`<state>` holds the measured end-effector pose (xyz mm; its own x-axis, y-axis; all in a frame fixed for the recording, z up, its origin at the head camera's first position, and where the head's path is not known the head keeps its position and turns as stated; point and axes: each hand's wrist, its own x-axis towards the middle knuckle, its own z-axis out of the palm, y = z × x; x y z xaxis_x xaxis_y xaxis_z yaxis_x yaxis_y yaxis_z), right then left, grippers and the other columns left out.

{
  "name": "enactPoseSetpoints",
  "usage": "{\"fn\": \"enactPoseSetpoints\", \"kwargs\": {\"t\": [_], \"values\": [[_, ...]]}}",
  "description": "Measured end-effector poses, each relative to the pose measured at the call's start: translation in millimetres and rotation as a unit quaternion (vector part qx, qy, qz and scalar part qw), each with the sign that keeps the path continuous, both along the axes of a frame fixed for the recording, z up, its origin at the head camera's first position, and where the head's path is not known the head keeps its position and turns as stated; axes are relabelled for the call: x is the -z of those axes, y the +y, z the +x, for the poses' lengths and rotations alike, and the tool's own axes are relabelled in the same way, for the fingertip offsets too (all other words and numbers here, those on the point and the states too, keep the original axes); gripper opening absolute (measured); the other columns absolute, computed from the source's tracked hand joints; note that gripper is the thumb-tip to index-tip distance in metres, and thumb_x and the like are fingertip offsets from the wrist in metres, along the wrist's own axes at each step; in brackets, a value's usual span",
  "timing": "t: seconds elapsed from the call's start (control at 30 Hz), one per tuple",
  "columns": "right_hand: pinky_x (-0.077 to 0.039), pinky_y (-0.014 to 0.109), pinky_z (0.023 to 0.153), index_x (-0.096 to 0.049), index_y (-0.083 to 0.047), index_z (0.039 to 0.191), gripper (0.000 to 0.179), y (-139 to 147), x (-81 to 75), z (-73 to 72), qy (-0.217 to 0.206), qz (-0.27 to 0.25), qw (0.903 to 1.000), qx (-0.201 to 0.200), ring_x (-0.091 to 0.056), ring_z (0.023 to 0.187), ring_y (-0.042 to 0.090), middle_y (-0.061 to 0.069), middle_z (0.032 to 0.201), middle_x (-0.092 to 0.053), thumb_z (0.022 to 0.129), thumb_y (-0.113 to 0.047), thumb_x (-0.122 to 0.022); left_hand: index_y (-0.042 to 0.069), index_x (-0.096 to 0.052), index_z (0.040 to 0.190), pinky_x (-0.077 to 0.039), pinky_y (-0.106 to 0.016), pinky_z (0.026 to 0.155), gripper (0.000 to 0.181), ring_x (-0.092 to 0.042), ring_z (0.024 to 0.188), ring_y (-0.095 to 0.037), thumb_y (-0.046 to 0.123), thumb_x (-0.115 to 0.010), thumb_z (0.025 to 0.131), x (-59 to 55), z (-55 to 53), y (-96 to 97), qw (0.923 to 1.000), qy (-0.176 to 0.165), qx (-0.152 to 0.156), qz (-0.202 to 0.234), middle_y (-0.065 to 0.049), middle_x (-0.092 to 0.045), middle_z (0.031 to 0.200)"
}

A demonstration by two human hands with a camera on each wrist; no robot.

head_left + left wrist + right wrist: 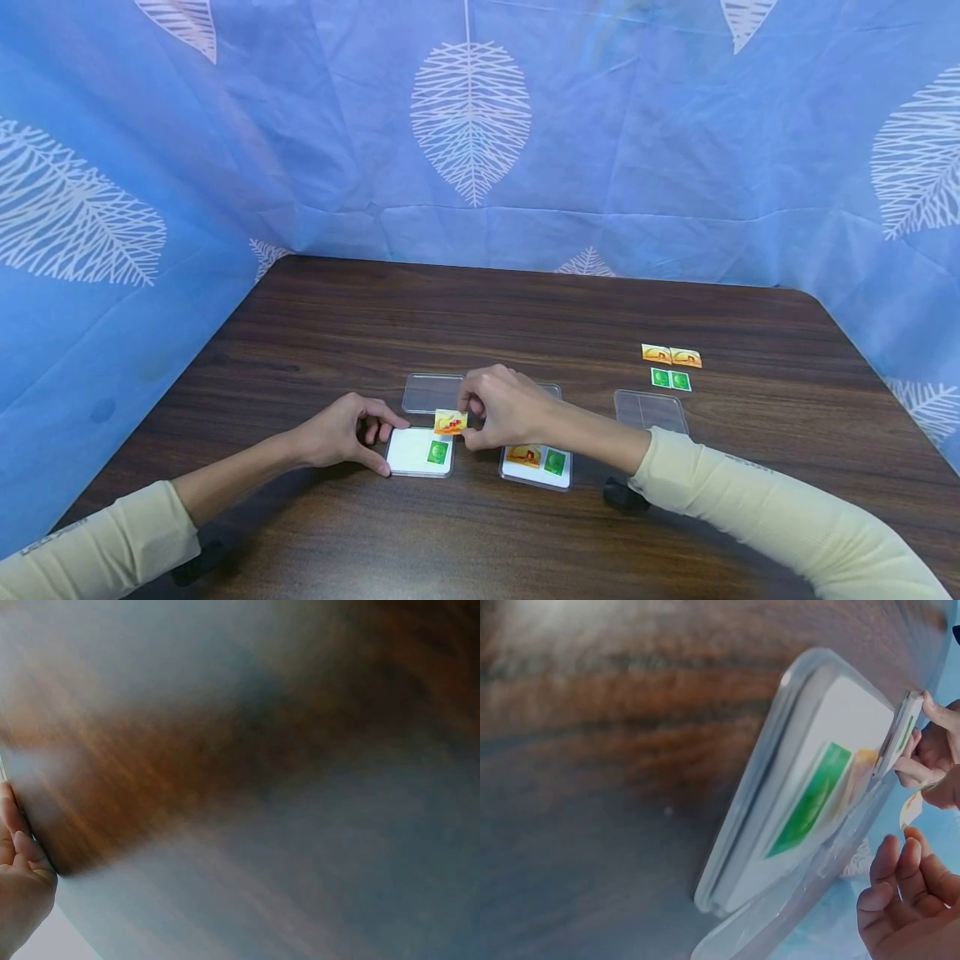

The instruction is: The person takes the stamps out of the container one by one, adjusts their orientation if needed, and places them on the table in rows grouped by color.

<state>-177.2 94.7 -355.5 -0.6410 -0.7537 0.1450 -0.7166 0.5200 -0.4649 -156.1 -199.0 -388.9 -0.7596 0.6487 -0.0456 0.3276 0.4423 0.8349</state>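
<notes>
Left hand [348,433] gripping a white-filled case [408,454] between thumb and index finger, green sticker [437,452] on the case's right half, right hand [506,408] pinching a yellow-orange sticker [450,422] — over the case's far edge, second case [534,477] to its right.

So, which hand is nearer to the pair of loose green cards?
Right: the right hand is left of the green cards; the left hand, farther left, holds a case.

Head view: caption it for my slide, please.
Right hand pinches a yellow-orange stamp by the white-lined clear case held by the left hand.
</notes>
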Motion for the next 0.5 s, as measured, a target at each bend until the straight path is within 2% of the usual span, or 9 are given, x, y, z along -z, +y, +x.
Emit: {"fn": "enactPoseSetpoints", "kwargs": {"t": [0.5], "values": [[-0.045, 0.02, 0.061, -0.07, -0.007, 0.089, 0.017, 24, -4.3, -6.0, 0.004, -0.021, 0.9997, 0.013, -0.045, 0.061, 0.001, -0.003, 0.074, -0.055, 0.077, -0.008, -0.082, -0.011, -0.071, 0.119, -0.038, -0.022, 0.064, 0.051, -0.045, 0.072, -0.01, 0.004, -0.092, 0.074, 1.3, 0.0, -0.6, 0.9999, 0.009, 0.006, 0.006, 0.0, -0.055, 0.084]]}}
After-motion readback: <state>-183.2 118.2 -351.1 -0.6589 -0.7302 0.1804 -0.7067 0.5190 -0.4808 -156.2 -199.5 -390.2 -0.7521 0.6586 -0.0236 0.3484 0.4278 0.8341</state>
